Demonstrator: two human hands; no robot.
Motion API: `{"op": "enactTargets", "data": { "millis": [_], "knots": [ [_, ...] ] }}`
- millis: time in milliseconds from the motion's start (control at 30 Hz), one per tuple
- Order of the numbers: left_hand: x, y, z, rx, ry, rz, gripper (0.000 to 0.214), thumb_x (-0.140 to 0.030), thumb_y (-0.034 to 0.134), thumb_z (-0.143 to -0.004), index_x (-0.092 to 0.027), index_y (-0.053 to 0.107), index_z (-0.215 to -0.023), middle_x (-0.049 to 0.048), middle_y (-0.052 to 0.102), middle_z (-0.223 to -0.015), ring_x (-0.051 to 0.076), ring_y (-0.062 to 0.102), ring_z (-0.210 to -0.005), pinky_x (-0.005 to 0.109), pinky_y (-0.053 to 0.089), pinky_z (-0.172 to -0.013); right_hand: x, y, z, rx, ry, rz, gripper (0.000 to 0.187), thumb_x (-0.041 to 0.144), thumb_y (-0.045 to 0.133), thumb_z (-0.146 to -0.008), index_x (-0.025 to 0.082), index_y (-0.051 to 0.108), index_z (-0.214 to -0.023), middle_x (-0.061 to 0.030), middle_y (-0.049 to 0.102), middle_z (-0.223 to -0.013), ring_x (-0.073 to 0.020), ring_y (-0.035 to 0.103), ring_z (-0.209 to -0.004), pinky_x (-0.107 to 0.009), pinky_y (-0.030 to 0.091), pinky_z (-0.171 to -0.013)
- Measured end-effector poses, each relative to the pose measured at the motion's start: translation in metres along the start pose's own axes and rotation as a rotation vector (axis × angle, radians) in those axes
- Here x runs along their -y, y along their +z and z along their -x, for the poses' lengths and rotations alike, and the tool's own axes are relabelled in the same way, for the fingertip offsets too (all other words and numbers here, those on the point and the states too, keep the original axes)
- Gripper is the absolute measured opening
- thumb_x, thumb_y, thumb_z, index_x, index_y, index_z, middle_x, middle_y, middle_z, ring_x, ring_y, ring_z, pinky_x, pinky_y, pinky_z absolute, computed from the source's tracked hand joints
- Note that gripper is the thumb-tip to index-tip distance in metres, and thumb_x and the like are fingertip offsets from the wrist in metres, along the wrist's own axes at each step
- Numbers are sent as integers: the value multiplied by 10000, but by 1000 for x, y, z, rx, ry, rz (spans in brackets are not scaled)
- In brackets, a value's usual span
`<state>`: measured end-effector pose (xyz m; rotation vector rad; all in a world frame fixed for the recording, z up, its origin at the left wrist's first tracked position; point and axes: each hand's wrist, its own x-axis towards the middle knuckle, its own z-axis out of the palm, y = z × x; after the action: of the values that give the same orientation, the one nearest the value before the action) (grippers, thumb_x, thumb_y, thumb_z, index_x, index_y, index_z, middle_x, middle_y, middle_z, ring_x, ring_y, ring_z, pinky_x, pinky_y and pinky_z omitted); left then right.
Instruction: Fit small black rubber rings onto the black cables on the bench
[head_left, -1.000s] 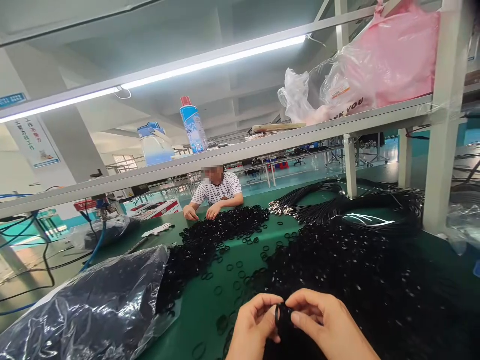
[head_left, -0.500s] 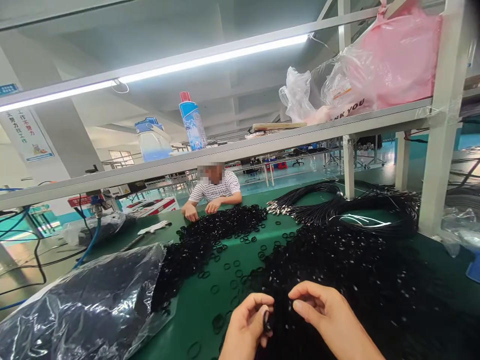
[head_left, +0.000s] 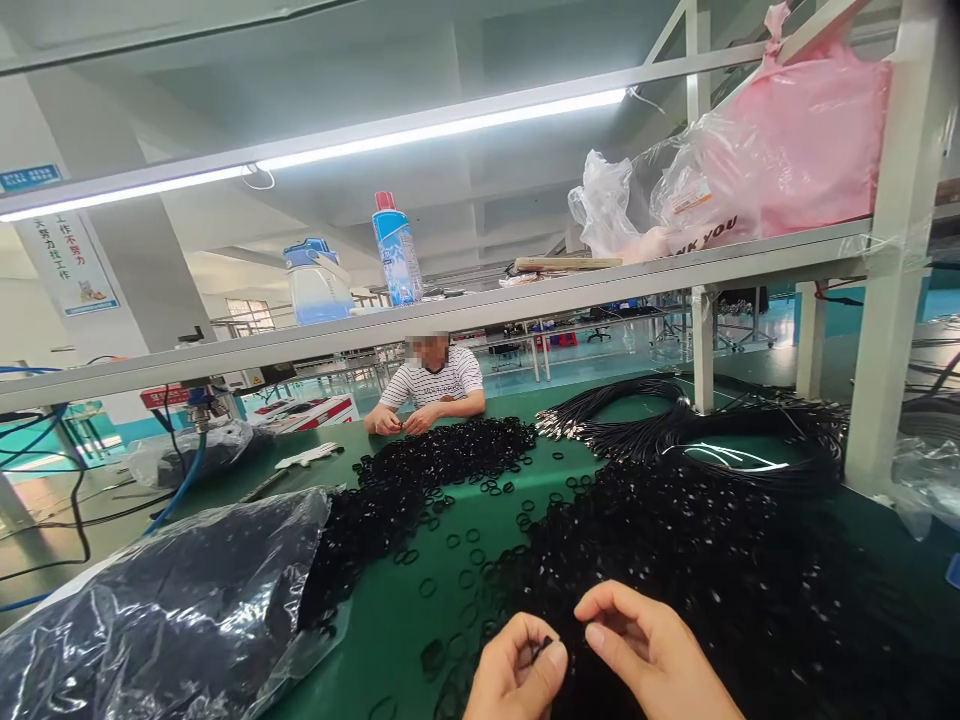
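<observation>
Low in the view, my left hand pinches a black ring between thumb and fingers; most of the ring is covered by them. Just to its right, my right hand has thumb and forefinger drawn together in a pinch. Something dark may sit between those fingertips, but it cannot be told from the black behind. Both hands are over the near edge of a large heap of small black rings, which lies on a green tabletop.
A clear plastic bag full of black pieces lies at left, beside a second ring pile. Coiled black cables lie behind the heap. Opposite, a person handles rings. A shelf with a spray can crosses above.
My left hand has shifted slightly right, its thumb now covering more of the ring. My right hand has barely moved. Across the table, the person's hands have come together. The view has tilted slightly.
</observation>
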<state>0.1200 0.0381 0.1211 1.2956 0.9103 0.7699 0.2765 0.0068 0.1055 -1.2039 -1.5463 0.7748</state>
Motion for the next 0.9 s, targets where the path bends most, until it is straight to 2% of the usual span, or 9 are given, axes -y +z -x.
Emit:
{"op": "enactTargets", "data": {
  "millis": [100,200,300,367,533,633,767,833,900],
  "knots": [
    [4,-1,-1,2,19,40,749,-787,692,-337,-189,386,-667,-123,313,-423,-68,252,-327,76,151,-367,-1,0,-1,36,27,-149,325,395,466,-836,117,512,-997,-51,561,-938,-112,558,-837,-242,463,-817],
    [5,-5,-2,-29,46,45,715,-786,658,-389,-186,368,-650,-117,292,-437,-73,256,-351,72,163,-375,-9,-6,-6,-34,39,-174,389,406,516,-811,109,483,-1060,-71,551,-1015,-116,557,-904,-221,449,-862],
    [2,-12,-5,19,35,-27,595,-707,617,-524,-195,387,-720,-106,332,-475,-57,348,-402,74,310,-430,-17,-11,-10,-123,1,-87,441,395,490,-824,107,452,-1156,-98,476,-1223,-108,532,-1020,-203,416,-934],
    [1,-14,-6,78,22,-48,577,-641,655,-544,-200,407,-822,-86,446,-571,-40,467,-514,75,409,-516,-15,-9,-10,-69,-16,-61,453,365,463,-826,87,462,-1185,-114,466,-1250,-122,536,-1030,-226,422,-937],
    [0,-12,-2,138,36,43,706,-599,792,-432,-179,426,-866,-46,541,-809,-29,541,-651,70,444,-588,0,4,-3,106,77,-88,432,346,531,-748,94,607,-1091,-80,619,-851,-167,592,-763,-267,471,-710],
    [-6,-12,0,96,-17,-28,771,-611,829,-356,-186,430,-861,-65,511,-820,-44,523,-673,66,459,-591,-1,0,-3,32,69,-25,388,358,510,-777,110,633,-1050,-57,615,-830,-145,580,-774,-238,459,-720],
    [-10,-15,0,31,-26,-53,528,-431,724,-557,-210,434,-938,-91,456,-703,-72,403,-485,70,295,-443,-8,-10,-5,-81,70,22,397,446,528,-792,193,650,-1072,-21,600,-1060,-129,553,-1003,-191,421,-897],
    [-8,-13,-1,51,-19,-5,510,-382,714,-569,-198,447,-963,-77,492,-706,-61,439,-497,65,305,-474,-6,-9,-2,-89,59,54,359,446,528,-784,230,679,-1027,-6,594,-1098,-138,533,-1057,-194,406,-924],
    [-3,-10,-2,37,7,60,572,-433,758,-533,-172,487,-964,-53,529,-691,-41,479,-514,66,344,-505,0,-4,1,-123,60,16,359,437,527,-767,227,689,-1009,-15,596,-1091,-152,539,-1056,-218,419,-924]
  ]
}}
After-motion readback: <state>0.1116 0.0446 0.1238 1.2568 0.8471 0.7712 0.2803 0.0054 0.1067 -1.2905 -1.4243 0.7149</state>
